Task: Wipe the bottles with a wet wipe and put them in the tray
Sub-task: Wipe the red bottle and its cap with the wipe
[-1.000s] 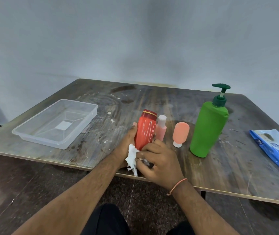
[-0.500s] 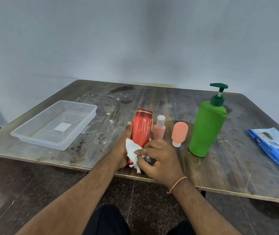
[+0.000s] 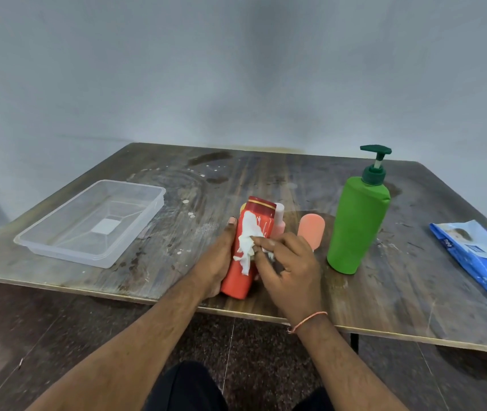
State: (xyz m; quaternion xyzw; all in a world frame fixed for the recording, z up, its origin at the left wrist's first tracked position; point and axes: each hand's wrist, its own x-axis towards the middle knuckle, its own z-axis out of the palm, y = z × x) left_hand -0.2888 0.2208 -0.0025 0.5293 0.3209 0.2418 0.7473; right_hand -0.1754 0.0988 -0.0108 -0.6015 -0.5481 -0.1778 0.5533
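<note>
A: While wiping, head view: left hand wrapped around red bottle, tilted, base near table edge. Right hand pinched shut on wipe, pressed to the bottle's front.

B: Other bottles?

A: Small pink bottle just behind, mostly hidden. Peach bottle beside it, green pump bottle further right. All unwiped, probably. Tray well apart to the left, nothing in it. Blue wipe pack far right.

B: Risks?

A: Wet plastic, so possibly slippery; could slide out and drop off the near edge. Could also knock the small bottles over if swung back. Thin wipe, bunched; may tear or miss spots.
</note>
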